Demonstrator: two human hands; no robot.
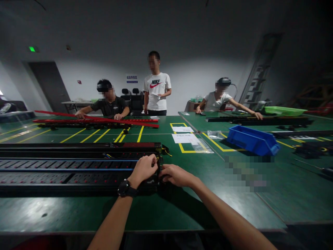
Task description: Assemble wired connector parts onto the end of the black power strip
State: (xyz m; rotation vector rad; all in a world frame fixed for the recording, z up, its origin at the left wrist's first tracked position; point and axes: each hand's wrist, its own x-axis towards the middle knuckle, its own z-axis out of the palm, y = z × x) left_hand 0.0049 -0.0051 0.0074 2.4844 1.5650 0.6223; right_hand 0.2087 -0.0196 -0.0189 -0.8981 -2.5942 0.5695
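Long black strips with rows of sockets and small red dots (85, 177) lie side by side on the green table, reaching from the left edge to the middle. At their right end, my left hand (145, 167) rests on top with fingers curled; what they pinch is hidden. My right hand (174, 174) is at the same end from the right, its fingers bent together around something too dark to make out. Yellow wires (166, 151) stick out just behind the hands. A black watch (126, 188) is on my left wrist.
A blue bin (252, 139) stands to the right on the green table (192, 215). Papers (185, 138) and plastic bags (215, 134) lie beyond my hands. Across the table, one person handles red strips (104, 119), another reaches over black strips (260, 121), and a third stands between them.
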